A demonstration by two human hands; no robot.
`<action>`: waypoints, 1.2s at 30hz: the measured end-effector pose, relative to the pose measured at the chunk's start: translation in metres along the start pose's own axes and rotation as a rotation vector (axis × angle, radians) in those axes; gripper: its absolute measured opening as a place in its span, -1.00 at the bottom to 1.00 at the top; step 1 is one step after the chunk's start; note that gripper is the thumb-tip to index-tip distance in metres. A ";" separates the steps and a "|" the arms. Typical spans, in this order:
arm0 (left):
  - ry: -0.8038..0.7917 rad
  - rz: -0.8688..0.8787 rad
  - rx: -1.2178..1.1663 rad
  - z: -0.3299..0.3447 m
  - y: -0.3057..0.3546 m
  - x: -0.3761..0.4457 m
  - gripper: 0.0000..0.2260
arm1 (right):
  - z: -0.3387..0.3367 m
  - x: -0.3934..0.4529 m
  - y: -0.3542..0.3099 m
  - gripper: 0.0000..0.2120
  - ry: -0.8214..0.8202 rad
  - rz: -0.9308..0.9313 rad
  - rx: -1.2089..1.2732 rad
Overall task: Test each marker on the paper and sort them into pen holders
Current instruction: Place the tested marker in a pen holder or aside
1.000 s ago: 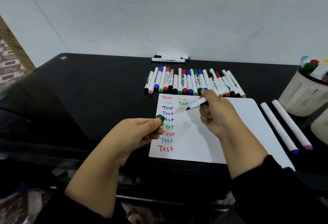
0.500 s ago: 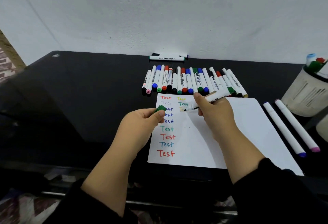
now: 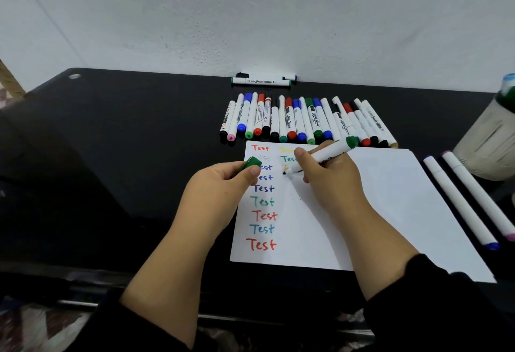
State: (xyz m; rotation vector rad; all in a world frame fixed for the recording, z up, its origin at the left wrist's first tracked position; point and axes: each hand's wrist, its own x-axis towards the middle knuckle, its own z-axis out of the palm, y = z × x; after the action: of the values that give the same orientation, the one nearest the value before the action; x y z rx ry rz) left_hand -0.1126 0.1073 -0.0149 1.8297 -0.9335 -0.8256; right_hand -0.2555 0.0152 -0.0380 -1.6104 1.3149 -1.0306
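Right hand [image 3: 326, 176] curled round uncapped green whiteboard marker [image 3: 323, 155]: fingers clamp barrel low near nib, green butt end projecting up-right past knuckles. Nib down on white paper [image 3: 390, 198], at second column of "Test" words. Left hand [image 3: 220, 187] over paper's left edge, pinching green cap [image 3: 252, 163] between thumb and forefinger. Row of capped markers [image 3: 303, 120] just beyond paper's far edge. Two long white markers [image 3: 468, 198] right of paper; pen holder [image 3: 490, 139] further right.
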 end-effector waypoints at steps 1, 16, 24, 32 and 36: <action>-0.002 0.001 0.000 0.000 0.000 0.000 -0.92 | 0.001 0.000 0.000 -0.74 -0.005 -0.007 -0.004; -0.004 0.011 -0.014 0.001 0.001 -0.001 -0.93 | -0.001 -0.001 -0.002 -0.77 0.027 0.029 0.016; -0.004 0.018 -0.022 0.002 0.000 -0.002 -0.92 | -0.003 -0.001 -0.001 -0.78 0.056 0.039 0.007; -0.013 0.017 -0.016 0.003 0.001 -0.002 -0.94 | -0.004 -0.002 0.000 -0.76 0.064 0.041 0.004; -0.005 0.020 -0.020 0.002 0.000 -0.003 -0.90 | -0.004 -0.001 0.000 -0.73 0.127 0.033 -0.001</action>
State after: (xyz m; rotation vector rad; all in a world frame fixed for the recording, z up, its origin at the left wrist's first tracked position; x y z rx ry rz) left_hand -0.1157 0.1085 -0.0153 1.7989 -0.9417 -0.8244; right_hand -0.2596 0.0155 -0.0371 -1.5399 1.4216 -1.1277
